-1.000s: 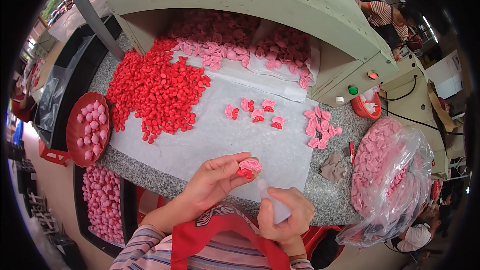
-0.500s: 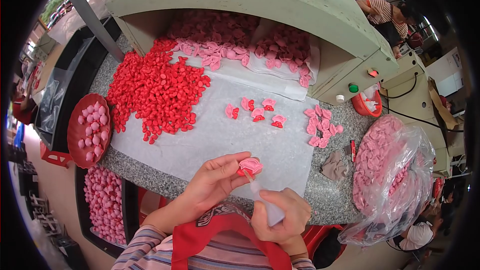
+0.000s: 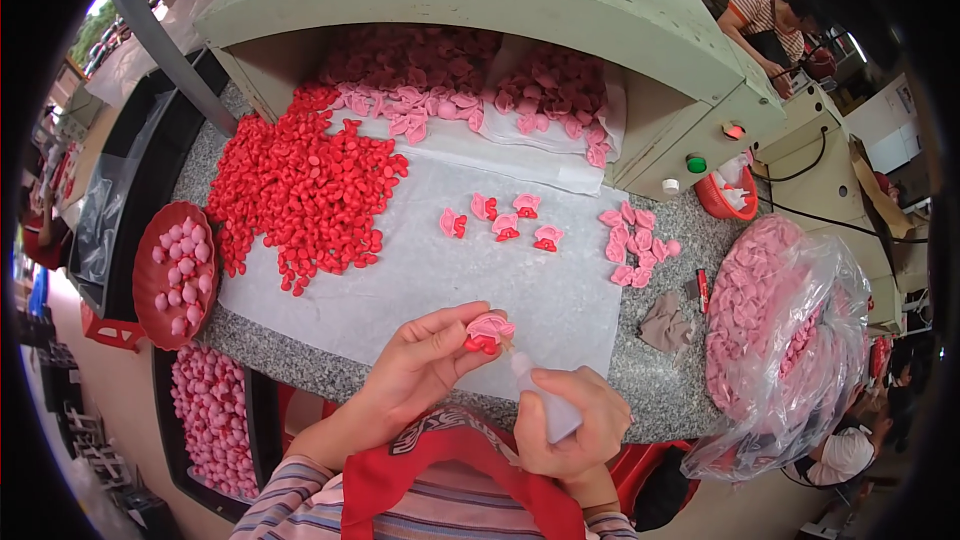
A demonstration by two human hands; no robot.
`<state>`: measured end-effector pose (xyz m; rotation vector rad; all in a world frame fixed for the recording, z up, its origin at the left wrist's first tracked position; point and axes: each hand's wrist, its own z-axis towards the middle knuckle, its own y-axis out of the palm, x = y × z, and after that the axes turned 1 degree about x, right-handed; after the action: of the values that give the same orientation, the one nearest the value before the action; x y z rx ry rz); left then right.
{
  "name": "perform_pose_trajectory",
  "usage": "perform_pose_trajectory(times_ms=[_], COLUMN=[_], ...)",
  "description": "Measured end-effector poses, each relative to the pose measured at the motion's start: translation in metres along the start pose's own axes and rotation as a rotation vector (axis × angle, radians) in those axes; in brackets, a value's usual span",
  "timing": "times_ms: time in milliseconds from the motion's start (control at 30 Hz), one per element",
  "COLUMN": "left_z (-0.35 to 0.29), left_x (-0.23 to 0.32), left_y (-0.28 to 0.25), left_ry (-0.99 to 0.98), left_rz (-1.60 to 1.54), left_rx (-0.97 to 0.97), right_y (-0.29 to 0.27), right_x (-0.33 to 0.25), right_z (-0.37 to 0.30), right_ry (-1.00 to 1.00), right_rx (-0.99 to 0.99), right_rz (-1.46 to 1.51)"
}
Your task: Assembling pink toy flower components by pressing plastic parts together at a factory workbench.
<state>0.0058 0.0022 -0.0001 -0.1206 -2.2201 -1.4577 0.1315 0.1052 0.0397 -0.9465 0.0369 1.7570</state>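
Observation:
Between the thumb and fingers of my left hand (image 3: 425, 355) is a small pink piece with a red part (image 3: 487, 333) along its lower side. My right hand (image 3: 575, 425) is wrapped round a pale squeeze bottle (image 3: 545, 405). Its thin tip points up at the right edge of the held piece; whether it touches I cannot tell. Beyond my hands, several pink-and-red pieces (image 3: 505, 227) lie on the white sheet (image 3: 420, 270). To their right sits a cluster of plain pink pieces (image 3: 637, 247).
A large heap of red pieces (image 3: 300, 190) covers the left of the sheet. Pink pieces fill the green metal housing (image 3: 460, 0). A red dish (image 3: 150, 285) stands left; a bagged pink pile (image 3: 750, 330), a crumpled cloth (image 3: 665, 325) and a red basket (image 3: 725, 202) are right.
The bottle's tip has shifted from the front of the held piece to its right edge. My right hand has moved slightly right, and the view has shifted a little.

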Motion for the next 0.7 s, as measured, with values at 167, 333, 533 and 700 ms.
perform_pose_trajectory(times_ms=[167,333,533,700], left_z=[0.0004,0.001,0.0009,0.0002], left_x=[-0.001,-0.002,-0.0019,-0.0015], left_y=[-0.0019,-0.003,-0.005,-0.0037], left_ry=[0.02,0.022,0.033,0.027], left_rz=[0.012,0.025,0.017,0.015], left_rx=[-0.003,0.002,-0.012,-0.012], right_y=[-0.0025,-0.0038,-0.0049,-0.0025], right_x=[-0.0001,0.0003,0.0009,0.0007], right_z=[0.0008,0.0002,-0.0001,0.0007], right_ry=[0.009,0.021,0.027,0.007], right_rx=[0.01,0.021,0.022,0.032], right_rz=[-0.003,-0.006,-0.005,0.012])
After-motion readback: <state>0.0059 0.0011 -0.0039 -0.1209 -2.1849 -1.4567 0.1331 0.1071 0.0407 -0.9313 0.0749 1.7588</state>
